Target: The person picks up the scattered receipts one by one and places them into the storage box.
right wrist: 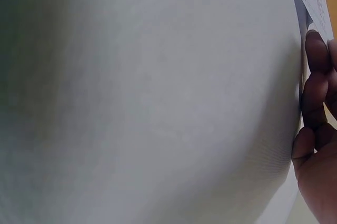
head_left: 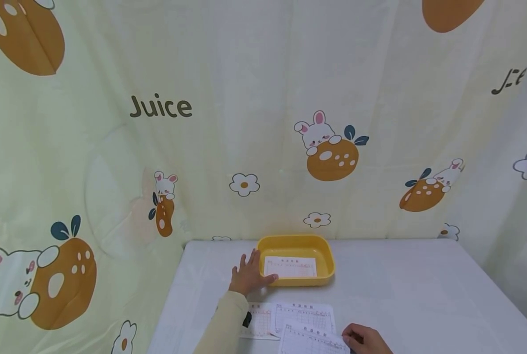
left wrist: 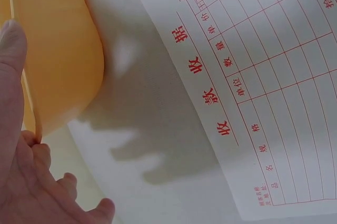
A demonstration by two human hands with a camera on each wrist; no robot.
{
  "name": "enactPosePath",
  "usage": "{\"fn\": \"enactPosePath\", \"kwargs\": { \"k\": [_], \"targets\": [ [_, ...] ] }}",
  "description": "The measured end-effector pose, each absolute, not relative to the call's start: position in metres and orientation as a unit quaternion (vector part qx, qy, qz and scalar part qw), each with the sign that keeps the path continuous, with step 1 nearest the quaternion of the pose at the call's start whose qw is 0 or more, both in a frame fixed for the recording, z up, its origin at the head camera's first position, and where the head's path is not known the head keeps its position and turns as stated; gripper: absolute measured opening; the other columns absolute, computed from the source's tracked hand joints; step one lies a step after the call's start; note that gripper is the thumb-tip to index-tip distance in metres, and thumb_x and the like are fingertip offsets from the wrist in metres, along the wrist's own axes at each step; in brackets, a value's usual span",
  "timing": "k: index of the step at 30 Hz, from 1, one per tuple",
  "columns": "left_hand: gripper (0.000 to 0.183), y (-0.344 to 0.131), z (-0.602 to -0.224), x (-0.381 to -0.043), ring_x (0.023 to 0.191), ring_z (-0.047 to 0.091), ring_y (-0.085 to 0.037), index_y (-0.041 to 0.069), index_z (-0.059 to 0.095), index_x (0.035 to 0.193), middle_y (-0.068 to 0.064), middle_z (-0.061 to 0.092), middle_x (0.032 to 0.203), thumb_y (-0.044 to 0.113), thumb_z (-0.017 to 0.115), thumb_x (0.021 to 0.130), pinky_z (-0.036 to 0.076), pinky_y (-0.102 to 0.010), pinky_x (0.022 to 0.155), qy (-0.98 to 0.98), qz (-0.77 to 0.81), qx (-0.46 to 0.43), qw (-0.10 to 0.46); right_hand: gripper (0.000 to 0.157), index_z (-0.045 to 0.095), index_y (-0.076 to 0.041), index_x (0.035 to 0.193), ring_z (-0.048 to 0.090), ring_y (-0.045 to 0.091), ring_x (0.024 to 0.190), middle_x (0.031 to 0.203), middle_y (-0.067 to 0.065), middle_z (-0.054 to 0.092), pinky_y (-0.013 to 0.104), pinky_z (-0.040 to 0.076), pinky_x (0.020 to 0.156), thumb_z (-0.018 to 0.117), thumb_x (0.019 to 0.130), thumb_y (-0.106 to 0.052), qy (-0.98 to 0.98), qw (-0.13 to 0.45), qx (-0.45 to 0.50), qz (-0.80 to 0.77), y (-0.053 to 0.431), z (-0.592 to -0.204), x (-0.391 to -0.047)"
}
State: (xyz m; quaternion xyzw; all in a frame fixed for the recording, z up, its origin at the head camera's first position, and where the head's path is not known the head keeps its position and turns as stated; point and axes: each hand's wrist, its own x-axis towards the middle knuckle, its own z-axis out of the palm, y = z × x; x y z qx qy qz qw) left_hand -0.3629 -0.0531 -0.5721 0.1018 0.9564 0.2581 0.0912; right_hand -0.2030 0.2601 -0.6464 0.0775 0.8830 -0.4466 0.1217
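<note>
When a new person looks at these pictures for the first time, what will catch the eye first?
Probably the yellow tray near the back of the white table, with a printed slip inside and the left hand touching its left side. In front lie more slips, the right hand at the edge of the nearest slip. Behind, the pale curtain shows rabbit-and-fruit prints.

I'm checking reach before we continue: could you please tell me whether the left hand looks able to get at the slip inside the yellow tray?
Probably yes: the left hand touches the rim of the yellow tray, whose top is open, and nothing visible blocks the slip.
</note>
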Motion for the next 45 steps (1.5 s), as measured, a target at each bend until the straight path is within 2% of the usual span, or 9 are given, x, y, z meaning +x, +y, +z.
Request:
{"fn": "enactPosePath", "kwargs": {
  "k": [8,16,23,30,37,45],
  "targets": [
    [0.105,-0.054,-0.575,-0.366,0.160,0.019,-0.045,0.008,0.028,0.169,-0.011,0.027,0.176,0.059,0.078,0.093,0.021,-0.070,0.124,0.957,0.257,0.098,0.096,0.007,0.072,-0.007,0.096,0.057,0.019,0.079,0.086,0.000,0.064,0.039,0.051,0.074,0.069,0.102,-0.005,0.891,0.119,0.086,-0.429,0.257,-0.637,-0.205],
    [0.106,-0.054,-0.573,-0.364,0.161,0.017,-0.044,0.011,0.026,0.171,-0.007,0.025,0.177,0.059,0.078,0.092,0.020,-0.068,0.125,0.956,0.260,0.096,0.101,0.008,0.074,-0.009,0.099,0.057,0.020,0.077,0.086,0.000,0.065,0.037,0.050,0.070,0.068,0.103,-0.006,0.891,0.118,0.087,-0.429,0.260,-0.623,-0.213],
    [0.106,-0.054,-0.578,-0.368,0.160,0.018,-0.044,0.009,0.027,0.170,-0.010,0.026,0.176,0.059,0.078,0.092,0.021,-0.070,0.124,0.955,0.262,0.097,0.103,0.005,0.075,-0.010,0.102,0.055,0.013,0.079,0.091,-0.003,0.068,0.027,0.047,0.067,0.071,0.104,-0.012,0.900,0.068,-0.004,-0.430,0.274,-0.604,-0.220],
    [0.105,-0.055,-0.577,-0.366,0.160,0.018,-0.045,0.008,0.027,0.170,-0.010,0.026,0.176,0.057,0.079,0.092,0.020,-0.070,0.124,0.951,0.274,0.099,0.103,0.006,0.074,-0.009,0.100,0.056,0.005,0.078,0.093,-0.006,0.070,0.026,0.049,0.066,0.071,0.102,-0.005,0.904,-0.009,-0.080,-0.421,0.282,-0.581,-0.228],
    [0.106,-0.056,-0.579,-0.365,0.160,0.018,-0.045,0.010,0.027,0.170,-0.009,0.026,0.176,0.058,0.079,0.092,0.020,-0.069,0.124,0.952,0.273,0.101,0.093,0.012,0.075,-0.013,0.100,0.056,0.005,0.078,0.091,-0.009,0.070,0.026,0.049,0.065,0.072,0.101,-0.002,0.908,-0.068,-0.096,-0.401,0.285,-0.550,-0.246],
    [0.106,-0.056,-0.586,-0.370,0.160,0.019,-0.046,0.009,0.028,0.170,-0.010,0.026,0.176,0.058,0.080,0.091,0.021,-0.071,0.123,0.952,0.273,0.104,0.092,0.009,0.076,-0.009,0.106,0.060,0.017,0.083,0.099,-0.002,0.073,0.027,0.053,0.069,0.070,0.103,-0.003,0.920,-0.067,-0.087,-0.377,0.286,-0.517,-0.274]
  ]
}}
